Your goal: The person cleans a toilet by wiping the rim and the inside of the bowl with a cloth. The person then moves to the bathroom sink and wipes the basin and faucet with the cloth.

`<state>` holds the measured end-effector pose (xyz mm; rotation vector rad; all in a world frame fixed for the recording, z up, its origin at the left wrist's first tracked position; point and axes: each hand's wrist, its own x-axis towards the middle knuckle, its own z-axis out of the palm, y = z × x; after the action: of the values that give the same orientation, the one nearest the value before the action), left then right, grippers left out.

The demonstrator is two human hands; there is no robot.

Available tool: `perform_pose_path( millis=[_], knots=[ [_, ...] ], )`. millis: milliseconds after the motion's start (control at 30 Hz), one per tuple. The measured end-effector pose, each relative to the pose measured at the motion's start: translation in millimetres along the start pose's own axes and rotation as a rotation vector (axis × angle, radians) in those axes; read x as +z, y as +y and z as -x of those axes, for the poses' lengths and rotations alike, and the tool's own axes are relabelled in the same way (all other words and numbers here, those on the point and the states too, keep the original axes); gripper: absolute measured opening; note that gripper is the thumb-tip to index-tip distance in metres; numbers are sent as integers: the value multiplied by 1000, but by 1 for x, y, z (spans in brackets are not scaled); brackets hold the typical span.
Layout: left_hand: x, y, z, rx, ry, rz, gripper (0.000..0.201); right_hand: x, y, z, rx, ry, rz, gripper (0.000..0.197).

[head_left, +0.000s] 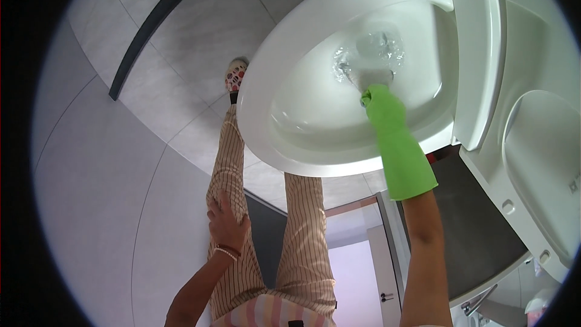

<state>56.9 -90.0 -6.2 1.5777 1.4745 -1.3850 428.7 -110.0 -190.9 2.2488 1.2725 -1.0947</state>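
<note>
My right hand (381, 106), in a long bright green rubber glove, reaches down into the white toilet bowl (339, 127). Its fingers are closed round a slim pale handle, apparently a toilet brush (365, 100). The brush's far end reaches down to the stirred, bubbling water (378, 45) at the bottom of the bowl, and its head is hard to make out. My bare left hand (229, 224), with bracelets at the wrist, lies on my striped trouser leg by the knee, fingers spread and holding nothing.
The raised toilet seat and lid (544, 139) stand at the right. A dark curved strip (160, 18) crosses the grey tiled floor at the upper left. My shoe (236, 75) is beside the bowl. A dark panel (466, 212) and a white door (382, 266) appear at the lower right.
</note>
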Motion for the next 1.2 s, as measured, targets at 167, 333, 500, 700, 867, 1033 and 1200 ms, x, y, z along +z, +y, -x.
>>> perform_pose_path(
  millis=[167,333,500,700,867,1033,1200],
  knots=[
    [1,-1,0,-34,-12,-34,93,-5,-7,-12,150,-80,-75,28],
    [3,1,0,-9,8,-23,94,1,5,-37,332,-84,-34,30],
    [-4,6,0,-26,-16,-2,93,8,0,-35,337,7,-99,29],
    [-3,3,1,-53,-8,11,93,30,-54,15,186,-65,-166,27],
    [1,0,1,-21,27,1,95,18,-20,-19,84,35,20,26],
    [7,-2,0,-4,36,50,93,-15,30,-76,58,143,288,24],
    [22,0,4,16,23,128,92,-9,12,-56,133,106,309,24]
  ],
)
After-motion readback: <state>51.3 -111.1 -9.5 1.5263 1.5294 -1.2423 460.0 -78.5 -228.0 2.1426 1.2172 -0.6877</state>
